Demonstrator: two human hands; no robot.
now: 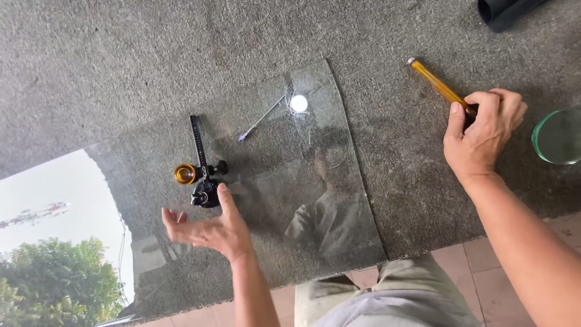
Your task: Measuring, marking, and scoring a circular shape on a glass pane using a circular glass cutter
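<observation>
Glass sheet (339, 200) lies flat on a grey carpeted worktop (121, 60), its surface mirroring sky, treetops and the person leaning over it. On the sheet, toward 9 o'clock of its middle, sits a circle glass cutter (203, 172): a black suction base, a black graduated bar running toward 12 o'clock, and an amber knob at its 9 o'clock side. The left hand (209, 227) is just at 6 o'clock of that cutter, palm turned up and open, fingers spread toward 9 o'clock, thumb tip touching or nearly touching the suction base; the view is too shallow to tell which. It grips nothing.

At 12 o'clock of the sheet's middle a thin purple-tipped stick (261, 118), possibly a marker or pen, lies slanted on the glass, with a bright round spot (299, 103) just at its 2 o'clock end, perhaps a reflected light.

Well off the sheet, at 2 o'clock, the right hand (481, 133) is closed around the dark end of a handheld glass cutter (437, 82) with a yellow-amber handle, whose far tip points toward 10 o'clock and rests on the worktop. A round disc of greenish glass (560, 136) lies at 3 o'clock of that hand, near it but apart. A dark tube end (505, 11) shows at the top edge, 1 o'clock
</observation>
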